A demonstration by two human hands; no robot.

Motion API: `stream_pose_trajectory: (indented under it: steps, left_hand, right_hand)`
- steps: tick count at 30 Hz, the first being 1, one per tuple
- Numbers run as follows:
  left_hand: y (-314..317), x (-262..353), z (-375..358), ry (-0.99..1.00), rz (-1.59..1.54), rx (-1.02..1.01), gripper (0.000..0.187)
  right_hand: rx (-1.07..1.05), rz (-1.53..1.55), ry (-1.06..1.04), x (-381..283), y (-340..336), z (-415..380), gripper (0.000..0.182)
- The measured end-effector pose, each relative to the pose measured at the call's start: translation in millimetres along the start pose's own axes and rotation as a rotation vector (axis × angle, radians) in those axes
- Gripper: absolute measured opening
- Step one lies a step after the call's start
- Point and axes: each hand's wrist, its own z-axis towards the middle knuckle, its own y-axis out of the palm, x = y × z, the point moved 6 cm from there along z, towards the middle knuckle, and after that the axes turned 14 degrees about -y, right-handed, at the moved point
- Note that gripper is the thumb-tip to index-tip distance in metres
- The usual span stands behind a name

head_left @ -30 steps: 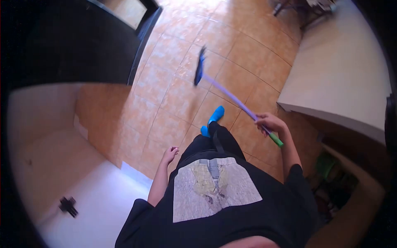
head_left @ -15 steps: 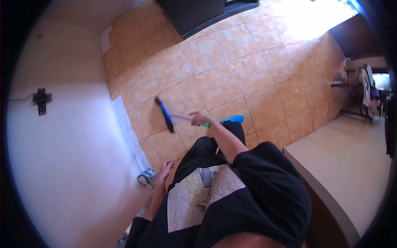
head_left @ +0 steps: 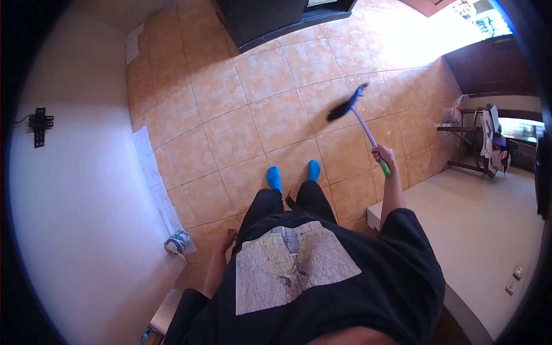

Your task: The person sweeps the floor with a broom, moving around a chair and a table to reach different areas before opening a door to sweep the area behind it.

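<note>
My right hand is closed around the broom's handle, just above its green end grip. The broom reaches forward and to the left from it, and its blue head with dark bristles is at the tiled floor, slightly blurred. Beside my left thigh hangs my left hand, its fingers loosely bent and small in view, with nothing seen in them. My feet in blue socks stand on the tiles behind the broom head.
Black furniture stands ahead. A white wall runs along the left, with a roll-like blue and white item near it. On the right are a pale ledge and a wooden rack with cloths. Small bits dot the floor.
The broom has swung from the left across to the right and forward, with my right hand holding it. My left hand has drawn closer to my thigh, and both feet now show.
</note>
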Motion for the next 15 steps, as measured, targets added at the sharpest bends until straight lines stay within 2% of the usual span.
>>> stream_pose_trajectory:
  steps: [1, 2, 4, 6, 7, 9, 10, 12, 14, 15]
  left_hand:
    - [0, 22, 22, 0.102, -0.066, -0.026, 0.031]
    - [0, 41, 41, 0.197, -0.128, -0.051, 0.03]
    - [-2, 119, -9, 0.21, -0.369, 0.047, 0.024]
    - [13, 173, -25, 0.327, -0.497, -0.05, 0.021]
    - [23, 190, -30, 0.32, -0.479, -0.056, 0.021]
    - [53, 221, -41, 0.371, -0.378, -0.129, 0.021]
    - [69, 227, -44, 0.367, -0.366, -0.137, 0.021]
    - [100, 235, -50, 0.363, -0.187, -0.15, 0.021]
    - [124, 223, -49, 0.356, -0.105, -0.138, 0.02]
    - [137, 215, -51, 0.358, -0.029, -0.127, 0.02]
  right_hand:
    - [0.051, -0.137, -0.081, -11, -15, -10, 0.015]
    - [0.053, -0.137, -0.081, -16, -16, -30, 0.015]
    - [0.16, -0.191, -0.251, -40, -6, -90, 0.034]
    - [0.124, -0.243, -0.142, -61, -3, -148, 0.044]
    - [0.137, -0.235, -0.129, -74, -9, -169, 0.044]
    - [-0.122, -0.153, 0.031, -82, -9, -200, 0.045]
    - [-0.11, -0.148, 0.037, -79, -12, -201, 0.045]
    - [-0.447, -0.097, 0.212, -60, 16, -201, 0.043]
    - [-0.669, -0.099, 0.188, -15, 55, -169, 0.035]
    - [-0.705, -0.206, 0.161, -1, 85, -158, 0.029]
